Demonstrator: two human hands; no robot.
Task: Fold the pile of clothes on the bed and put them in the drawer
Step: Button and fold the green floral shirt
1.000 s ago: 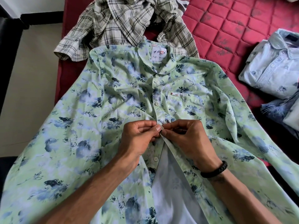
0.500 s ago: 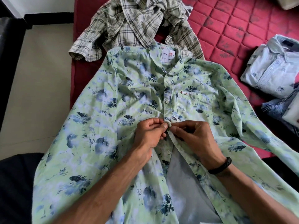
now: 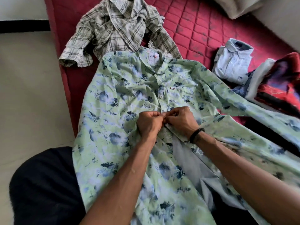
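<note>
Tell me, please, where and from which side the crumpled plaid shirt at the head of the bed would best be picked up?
Probably by its collar, reached from the near side, over the green floral shirt. The plaid shirt lies bunched with its collar spread at the far end, and its cuffed sleeve trails toward the mattress edge; lifted by collar or shoulders, it should hang straight.

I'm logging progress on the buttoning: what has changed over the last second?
Little has changed: only the view has shifted. Both hands, left hand and right hand, still pinch the green floral shirt at the same button on its placket. The plaid shirt and folded pale blue shirt lie as before.
</note>
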